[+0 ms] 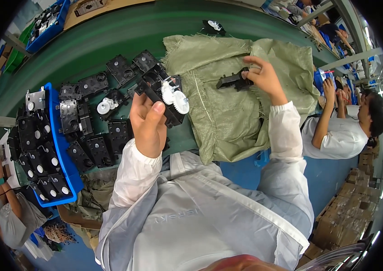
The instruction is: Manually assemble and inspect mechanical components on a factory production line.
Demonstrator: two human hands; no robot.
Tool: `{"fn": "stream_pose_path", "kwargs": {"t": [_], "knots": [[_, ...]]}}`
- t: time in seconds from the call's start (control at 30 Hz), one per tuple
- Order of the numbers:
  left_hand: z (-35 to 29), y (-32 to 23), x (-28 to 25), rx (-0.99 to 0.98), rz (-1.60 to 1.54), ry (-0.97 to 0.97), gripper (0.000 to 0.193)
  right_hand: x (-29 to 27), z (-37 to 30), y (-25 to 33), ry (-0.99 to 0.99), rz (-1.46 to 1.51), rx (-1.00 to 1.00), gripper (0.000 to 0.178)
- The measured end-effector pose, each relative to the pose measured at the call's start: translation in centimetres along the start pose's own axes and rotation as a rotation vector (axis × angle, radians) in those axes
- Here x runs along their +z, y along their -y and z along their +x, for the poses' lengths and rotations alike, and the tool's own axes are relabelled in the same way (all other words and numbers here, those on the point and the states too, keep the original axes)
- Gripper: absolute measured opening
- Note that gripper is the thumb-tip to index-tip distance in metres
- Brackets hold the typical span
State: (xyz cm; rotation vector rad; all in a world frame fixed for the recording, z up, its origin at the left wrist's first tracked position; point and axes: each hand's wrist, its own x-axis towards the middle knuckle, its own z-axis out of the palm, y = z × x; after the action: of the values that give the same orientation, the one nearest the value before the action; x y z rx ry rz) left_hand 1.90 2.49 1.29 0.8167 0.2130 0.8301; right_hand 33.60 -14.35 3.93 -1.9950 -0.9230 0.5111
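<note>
My left hand (147,128) is closed round a black plastic gear housing (172,117), held tilted above the bench. White plastic gears (180,104) stand on the housing's right side. Over the green woven sack, my right hand (265,80) pinches one end of a black plastic bracket (231,81) between thumb and fingers, with the index finger raised. The bracket is apart from the housing. Several similar black housings (94,83) lie left of my left hand, and one of them carries white gears (105,105).
A blue crate (58,149) of black parts with white discs stands at the left. The woven sack (227,131) covers part of the green bench (123,34). A black part with a white gear (214,26) lies at the far side. A co-worker (343,131) sits at the right.
</note>
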Motion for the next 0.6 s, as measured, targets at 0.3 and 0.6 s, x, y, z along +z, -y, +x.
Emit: {"fn": "stream_pose_path", "kwargs": {"t": [0.3,0.6], "knots": [[-0.8,-0.3,1.7,-0.077,-0.038,0.022,0.054,2.8,-4.3,-2.1,-0.149,-0.714,-0.234,0.05],[-0.9,0.1,1.7,-0.043,-0.048,0.015,0.052,0.1,-4.7,-4.5,0.035,-1.297,-0.505,0.055]]}}
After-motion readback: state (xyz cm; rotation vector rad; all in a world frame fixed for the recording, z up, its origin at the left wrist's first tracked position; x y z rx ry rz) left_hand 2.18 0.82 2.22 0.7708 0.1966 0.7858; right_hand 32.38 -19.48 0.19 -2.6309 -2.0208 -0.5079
